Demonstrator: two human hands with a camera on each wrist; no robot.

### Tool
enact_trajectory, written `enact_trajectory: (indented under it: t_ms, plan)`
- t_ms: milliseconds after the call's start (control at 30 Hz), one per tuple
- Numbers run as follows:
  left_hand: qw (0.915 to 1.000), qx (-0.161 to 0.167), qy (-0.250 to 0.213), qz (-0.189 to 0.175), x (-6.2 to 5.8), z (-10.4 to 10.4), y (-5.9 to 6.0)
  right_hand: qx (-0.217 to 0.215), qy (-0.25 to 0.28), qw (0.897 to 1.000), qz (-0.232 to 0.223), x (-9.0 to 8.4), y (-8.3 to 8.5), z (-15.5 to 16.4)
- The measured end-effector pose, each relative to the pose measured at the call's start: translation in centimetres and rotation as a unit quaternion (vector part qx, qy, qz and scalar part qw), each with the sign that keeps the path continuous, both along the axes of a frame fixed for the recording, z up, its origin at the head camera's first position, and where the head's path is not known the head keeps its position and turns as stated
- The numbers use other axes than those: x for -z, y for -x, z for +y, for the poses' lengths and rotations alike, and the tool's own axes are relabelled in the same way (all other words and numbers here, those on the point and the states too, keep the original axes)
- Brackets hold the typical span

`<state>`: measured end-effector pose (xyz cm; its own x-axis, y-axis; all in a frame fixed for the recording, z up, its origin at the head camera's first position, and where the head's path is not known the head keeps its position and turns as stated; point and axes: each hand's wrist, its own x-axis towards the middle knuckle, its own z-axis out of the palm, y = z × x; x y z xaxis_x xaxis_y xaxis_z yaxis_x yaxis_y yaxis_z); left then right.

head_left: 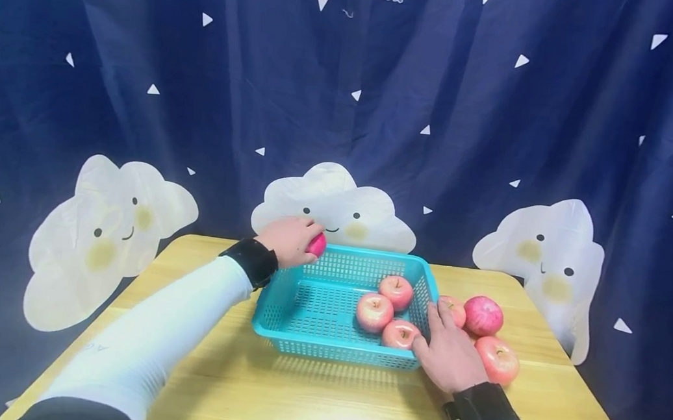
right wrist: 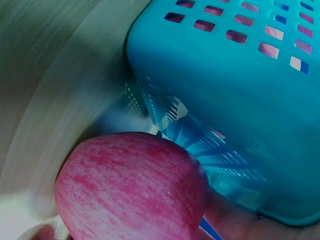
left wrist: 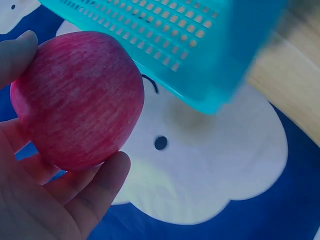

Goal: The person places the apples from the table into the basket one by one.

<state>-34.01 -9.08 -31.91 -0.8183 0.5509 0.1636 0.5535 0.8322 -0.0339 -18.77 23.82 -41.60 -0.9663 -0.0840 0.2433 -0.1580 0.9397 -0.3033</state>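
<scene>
My left hand [head_left: 295, 238] grips a red apple [head_left: 318, 244] just above the back-left corner of a teal plastic basket [head_left: 312, 303]. In the left wrist view the apple [left wrist: 77, 97] sits between thumb and fingers [left wrist: 100, 192], with the basket's corner [left wrist: 210, 55] beside it. Three red apples [head_left: 389, 310] lie in the basket's right half. My right hand [head_left: 438, 333] lies palm down at the basket's right front corner, fingers fairly straight along its wall. The right wrist view shows an apple [right wrist: 132, 187] close by the palm and the basket wall [right wrist: 235, 85].
Three more apples [head_left: 488, 334] lie on the wooden table [head_left: 323, 404] right of the basket, next to my right hand. A dark blue curtain with white cloud figures [head_left: 337, 207] hangs behind the table. The table's right edge is near the loose apples.
</scene>
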Motion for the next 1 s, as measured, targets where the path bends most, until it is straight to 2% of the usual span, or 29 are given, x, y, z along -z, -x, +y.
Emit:
enact_trajectory:
  t_ms: [133,367,667,1000]
  plan:
    - [0.9999,0.012,0.012,-0.003,0.1,2.1,0.4,0.003,0.0,1.0,0.0,0.0,0.0,0.2]
    - [0.9988,0.041,0.025,-0.01,0.6,4.9,0.0,0.003,-0.001,1.0,-0.004,0.0,-0.1,0.3]
    - [0.998,0.051,0.034,-0.014,3.4,7.0,0.6,0.001,-0.001,1.0,-0.007,0.1,-0.1,0.1]
    - [0.9961,0.056,0.063,-0.025,5.5,9.3,0.6,0.001,-0.001,1.0,0.002,0.3,0.1,0.1]
